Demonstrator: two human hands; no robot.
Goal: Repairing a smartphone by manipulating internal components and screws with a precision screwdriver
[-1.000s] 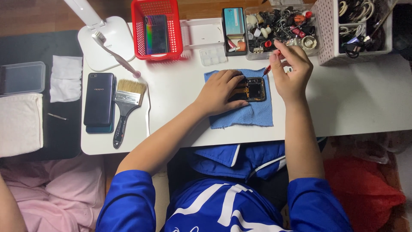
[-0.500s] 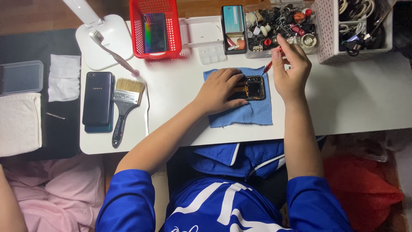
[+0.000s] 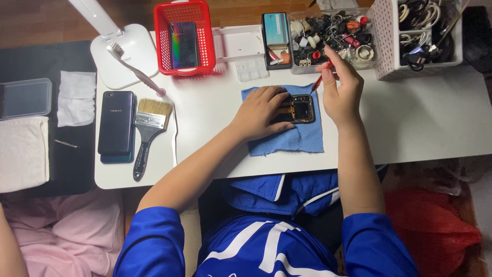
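Our left hand (image 3: 260,113) lies flat, fingers spread, pressing on an opened phone (image 3: 301,109) whose insides face up. The phone sits on a blue cloth (image 3: 302,139) near the middle of the white table (image 3: 420,123). The hand covers the phone's left part; we grip nothing there, only hold it down.

Our right hand (image 3: 342,92) is raised just beside the phone's right edge, fingers curled shut around a thin red tool (image 3: 320,79). Its tip points down toward the phone's upper right corner; we cannot tell whether it touches.

Behind the cloth: a clear box of small parts (image 3: 333,36), a white basket of cables (image 3: 420,36), and a red basket (image 3: 185,37) with a dark phone standing in it. To the left on the table: a paintbrush (image 3: 146,134), a dark blue phone (image 3: 117,123) lying flat beside it, a toothbrush (image 3: 134,69) resting across the lamp base (image 3: 125,56). Well off to the left, a folded white towel (image 3: 21,153) and a clear tray (image 3: 25,97).
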